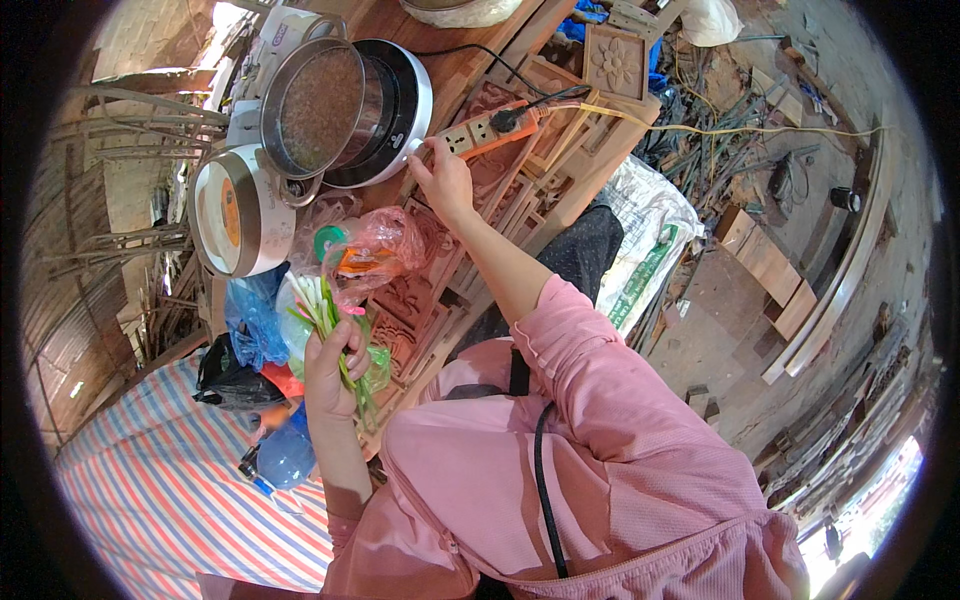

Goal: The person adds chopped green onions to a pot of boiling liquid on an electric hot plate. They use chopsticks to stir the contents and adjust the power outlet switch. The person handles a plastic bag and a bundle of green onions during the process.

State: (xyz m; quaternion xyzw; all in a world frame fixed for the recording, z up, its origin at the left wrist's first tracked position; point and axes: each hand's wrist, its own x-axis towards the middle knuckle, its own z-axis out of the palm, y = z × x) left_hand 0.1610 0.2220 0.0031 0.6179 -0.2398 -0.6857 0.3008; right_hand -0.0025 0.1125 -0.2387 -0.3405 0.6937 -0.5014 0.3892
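One scallion bunch [326,316] is sitting in the left hand [333,366], its fingers clamping the stalks, likely to hold them together, by the table [460,82]; the right hand [446,184] is resting at the right edge of the cooker [405,108], perhaps steadying it, its fingers' grip unclear.

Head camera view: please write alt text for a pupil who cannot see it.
A person's left hand holds green-and-white stalks while the right hand is at the white edge of a round hotplate. A metal pot sits on it, with an orange power strip nearby.
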